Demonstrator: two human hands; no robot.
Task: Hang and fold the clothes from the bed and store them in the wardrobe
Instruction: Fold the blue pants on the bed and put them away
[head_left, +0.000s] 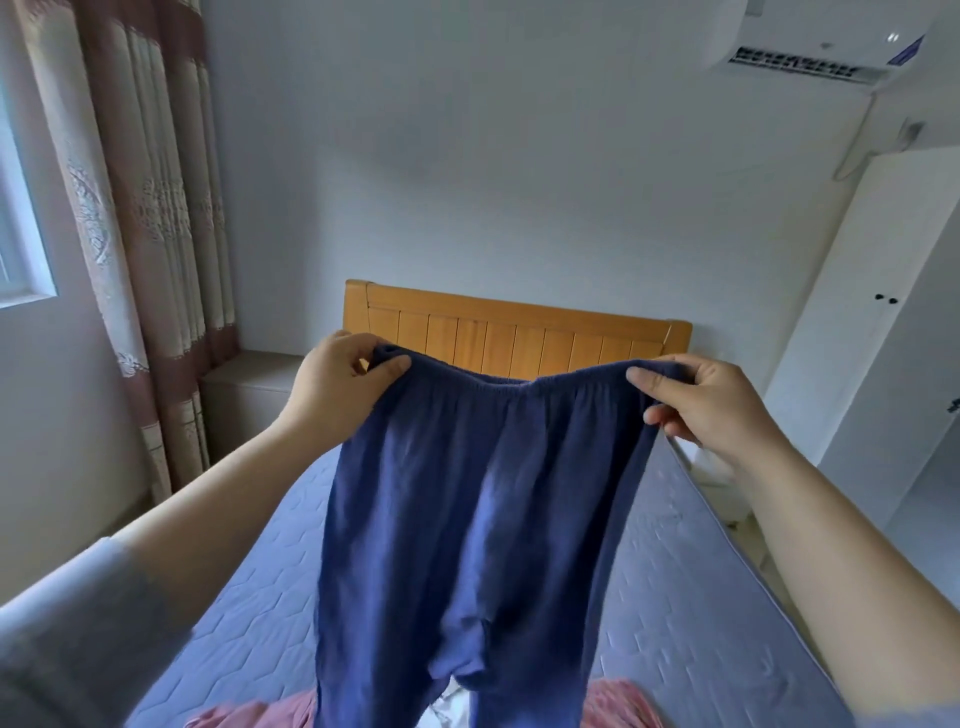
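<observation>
A pair of dark blue trousers (478, 519) hangs in the air in front of me, held up by its elastic waistband. My left hand (337, 384) pinches the waistband's left end. My right hand (711, 405) pinches its right end, and the band sags a little between them. The legs hang down over the blue quilted bed (249, 597) and run out of the bottom of the frame. Pink clothing (618, 704) and a bit of white fabric (452, 704) lie on the bed behind the legs. The white wardrobe (852, 322) stands at the right, its doors closed.
A wooden headboard (519, 332) stands against the far wall. Striped curtains (150, 208) and a window are at the left, with a low grey cabinet (249, 384) under them. An air conditioner (810, 47) is mounted high at the right. Floor shows between the bed and the wardrobe.
</observation>
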